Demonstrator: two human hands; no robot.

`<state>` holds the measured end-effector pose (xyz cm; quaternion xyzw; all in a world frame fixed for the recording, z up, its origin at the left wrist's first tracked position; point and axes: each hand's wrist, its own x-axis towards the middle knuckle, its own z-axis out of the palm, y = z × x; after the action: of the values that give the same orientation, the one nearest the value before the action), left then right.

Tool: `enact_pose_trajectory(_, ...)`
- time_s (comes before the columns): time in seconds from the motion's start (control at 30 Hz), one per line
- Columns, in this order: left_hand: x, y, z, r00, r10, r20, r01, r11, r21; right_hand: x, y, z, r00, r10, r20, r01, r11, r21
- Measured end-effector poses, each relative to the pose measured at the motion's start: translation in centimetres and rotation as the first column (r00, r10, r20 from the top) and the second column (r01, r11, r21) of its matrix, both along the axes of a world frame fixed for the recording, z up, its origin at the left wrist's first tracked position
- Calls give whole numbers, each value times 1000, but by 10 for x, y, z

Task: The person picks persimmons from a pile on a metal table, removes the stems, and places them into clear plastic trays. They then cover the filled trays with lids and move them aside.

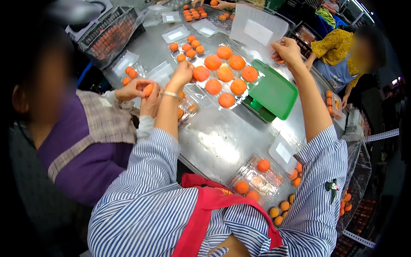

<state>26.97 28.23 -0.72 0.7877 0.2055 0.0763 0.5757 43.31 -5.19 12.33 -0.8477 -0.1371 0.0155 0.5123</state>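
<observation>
My left hand (183, 74) grips the left edge of an open clear plastic clamshell tray (221, 104). In its hollows sit several orange fruits (225, 74), one of them close to my fingertips. The tray's raised lid (236, 21) leans back at the far side and bears a white label (258, 32). My right hand (287, 51) is raised by the lid's right corner with its fingers curled. Its fingertips are blurred, so whether they pinch the lid cannot be told. Beside the tray, partly under it, stands a green plastic platform (279, 91) on a green base.
On the metal table (208, 141) stand more fruit trays (189, 48) and a closed clamshell (260, 180). To my left, a co-worker's hands (144, 94) hold a fruit. Another person in a yellow top (335, 48) stands far right. A lined crate (109, 38) sits far left.
</observation>
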Motion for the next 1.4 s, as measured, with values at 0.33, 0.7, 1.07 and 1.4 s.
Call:
enact_pose_trajectory(0.33,198,122,-44,908,-112,-404,197,964,177,119,88,-120,984,-177,-16,177,984,-1)
enact_pose_trajectory(0.7,268,92,-145,912,-173,-373,174,984,-33,169,60,-204,960,-255,-117,243,964,-107)
enact_pose_trajectory(1.07,270,110,-196,994,54,-97,-70,982,-173,144,25,-213,957,-286,47,287,915,-282)
enact_pose_trajectory(1.4,184,27,-35,824,204,528,186,783,-593,-120,-171,-86,908,-317,273,256,937,236)
